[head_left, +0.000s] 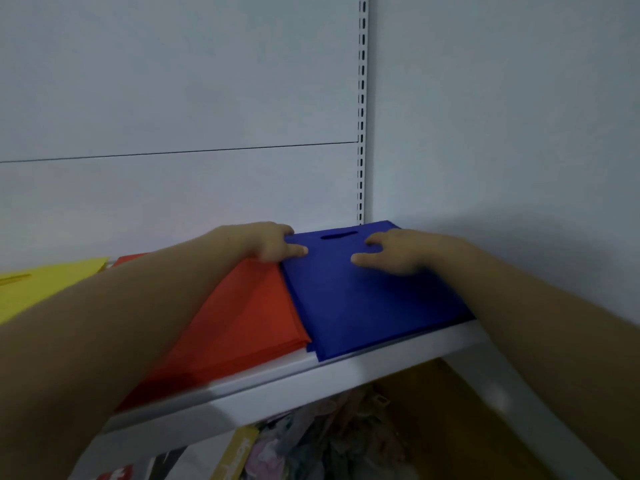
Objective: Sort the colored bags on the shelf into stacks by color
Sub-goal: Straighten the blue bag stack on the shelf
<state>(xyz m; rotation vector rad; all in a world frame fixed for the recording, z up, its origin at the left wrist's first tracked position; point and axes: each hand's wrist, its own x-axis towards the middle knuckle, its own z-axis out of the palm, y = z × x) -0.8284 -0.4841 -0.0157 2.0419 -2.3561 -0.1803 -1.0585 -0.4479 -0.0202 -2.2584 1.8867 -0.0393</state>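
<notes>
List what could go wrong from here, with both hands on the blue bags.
1. The blue stack has its front corner at the shelf lip; a pull from the left hand or right hand may tip bags onto the clutter below.
2. Its left edge lies against the red stack; squaring it may drag red bags askew.
3. The blue layers look fanned at the front; pressing only on top may leave them uneven.

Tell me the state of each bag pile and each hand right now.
Blue stack: flat on the shelf, at the right end.
Red stack: flat, against the blue stack's left side.
Yellow bag: flat, far left, partly out of view.
Left hand: grips the blue stack's far left corner.
Right hand: fingers straight, pressing on the blue stack.
</notes>
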